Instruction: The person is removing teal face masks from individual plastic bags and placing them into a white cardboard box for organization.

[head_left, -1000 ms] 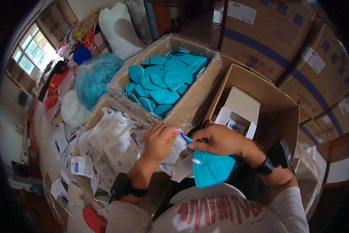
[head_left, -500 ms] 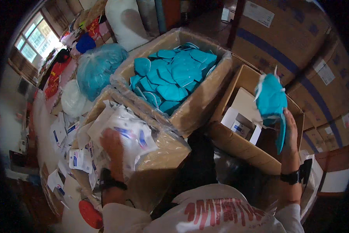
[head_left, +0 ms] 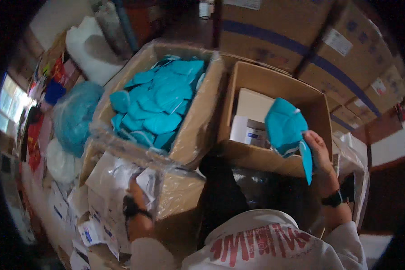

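Lying lower left: white packets [head_left: 104, 180], large heap remaining, in a carton [head_left: 181, 191]. Left hand [head_left: 138, 191]: among packets, grip hidden, cannot tell. Upper centre-left: loose teal masks [head_left: 159, 99], many remaining, in a 2nd carton [head_left: 200, 123]. Right of centre: white box [head_left: 256, 105], lid up, unclosed, in a 3rd carton [head_left: 301, 81]. Centre right: held teal mask [head_left: 283, 123], at least 1, unwrapped; right hand [head_left: 317, 152] clamped on it. Hands well apart.

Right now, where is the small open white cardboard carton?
In the head view, the white carton sits right of centre inside the brown cardboard box, near its left wall, left of the teal folded masks in the right hand.
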The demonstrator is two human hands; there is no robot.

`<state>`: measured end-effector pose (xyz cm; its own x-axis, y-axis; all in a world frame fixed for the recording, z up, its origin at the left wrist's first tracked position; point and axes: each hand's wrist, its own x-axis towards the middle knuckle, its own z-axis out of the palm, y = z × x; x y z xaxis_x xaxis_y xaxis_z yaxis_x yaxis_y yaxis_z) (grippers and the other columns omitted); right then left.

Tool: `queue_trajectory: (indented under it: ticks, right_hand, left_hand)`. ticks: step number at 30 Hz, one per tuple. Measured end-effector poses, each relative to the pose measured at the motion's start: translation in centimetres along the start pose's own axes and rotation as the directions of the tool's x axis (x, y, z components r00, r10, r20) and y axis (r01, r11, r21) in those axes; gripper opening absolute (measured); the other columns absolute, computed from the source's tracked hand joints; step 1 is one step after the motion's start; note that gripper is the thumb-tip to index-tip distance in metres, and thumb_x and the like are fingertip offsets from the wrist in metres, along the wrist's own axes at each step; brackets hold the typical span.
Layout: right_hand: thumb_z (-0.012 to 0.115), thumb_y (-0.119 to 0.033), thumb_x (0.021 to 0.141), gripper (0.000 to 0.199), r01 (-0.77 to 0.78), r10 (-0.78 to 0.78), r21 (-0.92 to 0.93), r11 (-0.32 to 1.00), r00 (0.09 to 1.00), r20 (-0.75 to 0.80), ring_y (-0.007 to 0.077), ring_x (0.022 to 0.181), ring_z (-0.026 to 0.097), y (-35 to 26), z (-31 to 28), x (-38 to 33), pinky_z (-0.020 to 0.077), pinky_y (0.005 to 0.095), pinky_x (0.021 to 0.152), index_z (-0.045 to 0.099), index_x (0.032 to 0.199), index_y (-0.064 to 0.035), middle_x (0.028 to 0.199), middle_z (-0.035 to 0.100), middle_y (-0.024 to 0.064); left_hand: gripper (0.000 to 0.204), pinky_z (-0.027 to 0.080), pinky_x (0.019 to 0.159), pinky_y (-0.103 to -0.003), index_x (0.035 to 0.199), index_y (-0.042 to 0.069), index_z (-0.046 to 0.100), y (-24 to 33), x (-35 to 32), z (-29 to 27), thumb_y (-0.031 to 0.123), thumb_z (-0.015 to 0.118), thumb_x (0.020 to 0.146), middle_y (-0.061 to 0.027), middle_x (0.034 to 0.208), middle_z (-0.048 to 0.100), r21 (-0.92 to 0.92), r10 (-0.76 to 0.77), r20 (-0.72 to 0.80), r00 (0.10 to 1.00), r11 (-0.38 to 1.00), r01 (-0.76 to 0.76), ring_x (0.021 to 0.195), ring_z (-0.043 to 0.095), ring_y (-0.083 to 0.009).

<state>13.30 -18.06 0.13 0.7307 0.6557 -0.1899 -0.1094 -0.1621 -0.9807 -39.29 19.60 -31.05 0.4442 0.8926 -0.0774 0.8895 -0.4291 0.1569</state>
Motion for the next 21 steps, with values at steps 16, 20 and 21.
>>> queue_trajectory:
  ticks: [16, 20, 21]
  right_hand:
    - [0.050, -0.025, 0.089, 0.021, 0.028, -0.078, 0.113, 0.993, 0.879, 0.470, 0.0043, 0.073, 0.050, 1.6, 4.1, -4.0, 0.0432, 0.0199, 0.064, 0.058, 0.091, -0.0047, 0.082, 0.055, -0.0031]
    - [0.048, -0.027, 0.090, 0.024, 0.019, -0.008, 0.351, 0.936, 0.999, -0.031, 0.0096, 0.080, 0.052, 5.6, -0.7, -2.1, 0.0457, 0.0241, 0.067, 0.052, 0.101, -0.0066, 0.090, 0.055, 0.0014]
    - [0.048, -0.028, 0.090, 0.025, 0.015, 0.080, 0.475, 0.880, 0.981, -0.178, 0.0111, 0.082, 0.053, 6.7, -3.0, -1.5, 0.0466, 0.0257, 0.069, 0.051, 0.104, -0.0073, 0.092, 0.055, 0.0026]
  left_hand:
    - [0.050, 0.040, 0.087, -0.033, 0.121, 0.003, 0.043, 41.3, -9.5, -20.5, 0.034, 0.055, 0.084, -0.0074, 0.112, 0.052, -0.824, 0.475, 0.189, 0.859, -0.399, 0.402, 0.100, 0.051, -0.0155]
    - [0.038, 0.042, 0.086, -0.034, 0.113, 0.000, 0.049, 45.3, -8.6, -21.0, 0.027, 0.054, 0.087, -0.0093, 0.106, 0.056, -0.970, 0.123, 0.179, 0.976, -0.146, 0.197, 0.095, 0.055, -0.0192]
    - [0.038, 0.042, 0.085, -0.034, 0.112, 0.000, 0.049, 45.4, -8.7, -21.7, 0.027, 0.053, 0.087, -0.0098, 0.106, 0.056, -0.971, 0.074, 0.137, 0.988, -0.186, 0.148, 0.096, 0.055, -0.0198]
